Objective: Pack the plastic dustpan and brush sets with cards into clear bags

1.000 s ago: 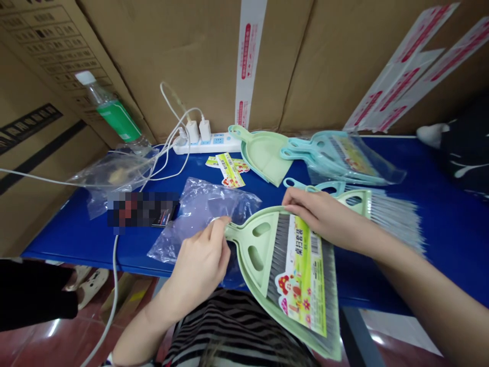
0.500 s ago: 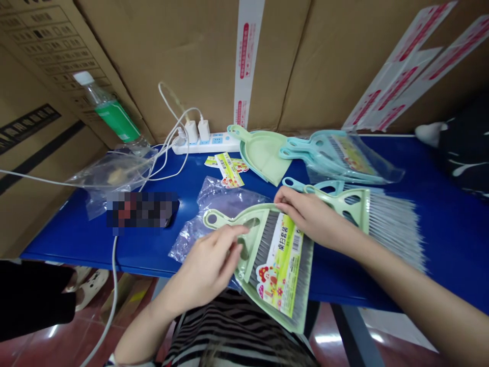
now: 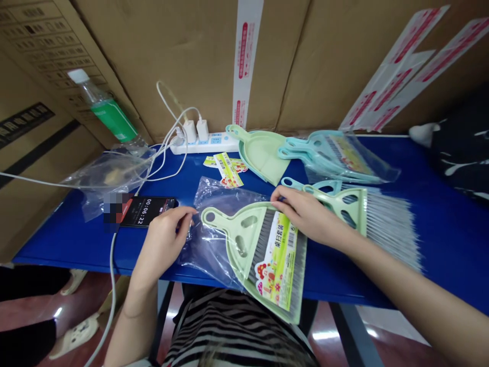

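Right hand (image 3: 305,216): the far rim of a green dustpan (image 3: 255,291) is pinched between thumb and fingers. Left hand (image 3: 164,239): held at the left edge of a clear bag (image 3: 206,255), thumb and forefinger drawn close; whether film is caught between them cannot be told from this view.
Dustpan: placed across the near edge of the blue table (image 3: 382,285), partly over the bag; a brush (image 3: 252,237) and a printed card (image 3: 277,260) are nested in it.
Phone (image 3: 143,210): laid beside the left hand, 00:06:22 displayed.
Loose brushes (image 3: 358,211), green and blue: laid beyond the right forearm.
Labels (image 3: 230,171): overlapped, beyond the bag.
Pan stack (image 3: 267,153): green uppermost.
Blue sets (image 3: 324,145): bagged, just right of the stack.
Power strip (image 3: 214,143): chargers plugged in.
Bottle (image 3: 114,120): tilted, green-labelled.
Cardboard (image 3: 191,51): taped, at the back.
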Motion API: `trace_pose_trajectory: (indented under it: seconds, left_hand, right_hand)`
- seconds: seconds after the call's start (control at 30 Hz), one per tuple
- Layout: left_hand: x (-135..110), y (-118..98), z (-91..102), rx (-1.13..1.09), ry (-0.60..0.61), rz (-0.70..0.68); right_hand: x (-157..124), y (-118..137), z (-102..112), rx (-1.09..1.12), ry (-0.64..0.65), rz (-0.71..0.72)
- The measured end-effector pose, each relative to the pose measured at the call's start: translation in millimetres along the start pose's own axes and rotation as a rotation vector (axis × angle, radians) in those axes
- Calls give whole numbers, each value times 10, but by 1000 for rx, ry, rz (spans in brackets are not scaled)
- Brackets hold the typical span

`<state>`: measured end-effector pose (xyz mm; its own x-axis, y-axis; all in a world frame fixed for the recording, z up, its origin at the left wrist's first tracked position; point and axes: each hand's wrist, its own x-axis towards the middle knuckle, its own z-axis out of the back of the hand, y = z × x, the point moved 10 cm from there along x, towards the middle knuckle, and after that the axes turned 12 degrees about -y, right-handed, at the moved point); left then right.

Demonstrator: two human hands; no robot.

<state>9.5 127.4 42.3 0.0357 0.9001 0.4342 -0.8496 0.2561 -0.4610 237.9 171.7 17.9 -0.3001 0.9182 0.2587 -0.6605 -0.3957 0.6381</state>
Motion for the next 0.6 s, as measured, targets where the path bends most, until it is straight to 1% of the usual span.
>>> trace_pose_trajectory:
  seconds: [0.17, 0.33, 0.5, 0.6]
  left_hand:
    - [25, -18, 68, -150, -43, 2]
    - [27, 33, 21, -252, 6, 37]
    - [13, -64, -76, -279, 92, -63]
    - [-7, -98, -98, -287, 102, -104]
  right_hand:
    - [9, -13, -34, 28, 12, -36]
    - [21, -7, -49, 42, 13, -25]
    - [26, -13, -49, 29, 28, -23]
    - [34, -20, -33, 25, 35, -34]
